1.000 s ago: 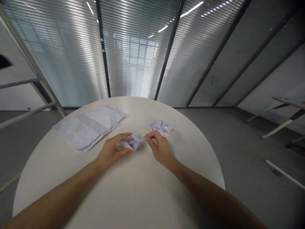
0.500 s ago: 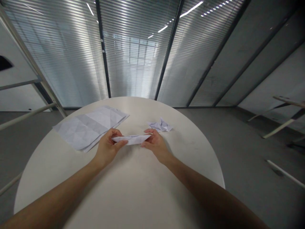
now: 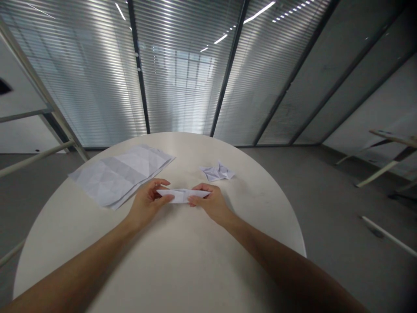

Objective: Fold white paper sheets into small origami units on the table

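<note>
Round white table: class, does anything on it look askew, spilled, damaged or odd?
Nothing spilled or torn shows. The rectangular, creased white paper sheets at the left look slightly askew, because their edges do not line up.

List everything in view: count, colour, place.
Round table: 1, white, foreground
Held folded paper: 1, white, near picture centre
Loose folded paper: 1, white, table's far right part
Creased sheets: at least 2, white, table's far left part
Blinds: several, grey, beyond the table
Light strips: several, white, top of picture
Rails: several, pale, left edge
Second table: 1, brownish top, right edge
Floor: 1, grey, around the table
Left hand: 1, bare, on the held folded paper
Right hand: 1, bare, on the held folded paper
Forearms: 2, bare, lower corners
</note>
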The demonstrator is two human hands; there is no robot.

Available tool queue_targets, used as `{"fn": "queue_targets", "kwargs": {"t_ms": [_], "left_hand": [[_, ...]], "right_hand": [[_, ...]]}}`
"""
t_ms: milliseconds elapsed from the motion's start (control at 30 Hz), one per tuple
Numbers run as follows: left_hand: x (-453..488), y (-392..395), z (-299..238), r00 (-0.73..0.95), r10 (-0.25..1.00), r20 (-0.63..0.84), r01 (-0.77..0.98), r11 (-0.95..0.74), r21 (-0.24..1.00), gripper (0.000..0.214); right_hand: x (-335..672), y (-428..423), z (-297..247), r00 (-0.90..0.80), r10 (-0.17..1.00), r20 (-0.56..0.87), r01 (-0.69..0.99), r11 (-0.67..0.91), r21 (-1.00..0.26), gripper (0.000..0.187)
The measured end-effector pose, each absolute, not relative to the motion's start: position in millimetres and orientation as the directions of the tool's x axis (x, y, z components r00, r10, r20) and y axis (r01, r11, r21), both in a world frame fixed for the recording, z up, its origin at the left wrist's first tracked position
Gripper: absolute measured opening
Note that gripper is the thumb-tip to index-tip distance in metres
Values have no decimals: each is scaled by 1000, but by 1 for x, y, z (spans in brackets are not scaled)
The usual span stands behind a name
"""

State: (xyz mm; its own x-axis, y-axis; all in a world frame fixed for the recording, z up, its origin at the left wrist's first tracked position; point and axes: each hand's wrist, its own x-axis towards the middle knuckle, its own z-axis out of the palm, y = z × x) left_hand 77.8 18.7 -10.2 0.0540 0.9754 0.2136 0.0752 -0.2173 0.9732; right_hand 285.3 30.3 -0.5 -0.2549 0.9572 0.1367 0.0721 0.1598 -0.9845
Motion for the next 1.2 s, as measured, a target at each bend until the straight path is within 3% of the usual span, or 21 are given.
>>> {"fn": "queue_targets", "kwargs": {"t_ms": [333,533,700,900,1000,1200], "left_hand": [[69,22,-12,-13,973,232,238,-222,946,26],[69,20,-6,23,917,399,273,-389,880,14],[69,19,-6,29,950,310,286,-305,908,16],[68,19,-6,97,938,333,353,-345,870,17],[66,22,-11,17,935,353,315,-340,886,24],[63,24,-17,18,934,357,317,-343,884,21]], "right_hand": [[304,44,-8,-209,924,321,265,369,-891,16],[309,41,2,-304,855,419,380,513,-770,6],[309,39,5,-324,818,475,416,574,-705,7],[309,38,5,-343,798,495,433,602,-671,6],[314,42,7,-238,810,536,443,581,-683,8],[356,72,11,208,748,631,488,479,-729,17]]}}
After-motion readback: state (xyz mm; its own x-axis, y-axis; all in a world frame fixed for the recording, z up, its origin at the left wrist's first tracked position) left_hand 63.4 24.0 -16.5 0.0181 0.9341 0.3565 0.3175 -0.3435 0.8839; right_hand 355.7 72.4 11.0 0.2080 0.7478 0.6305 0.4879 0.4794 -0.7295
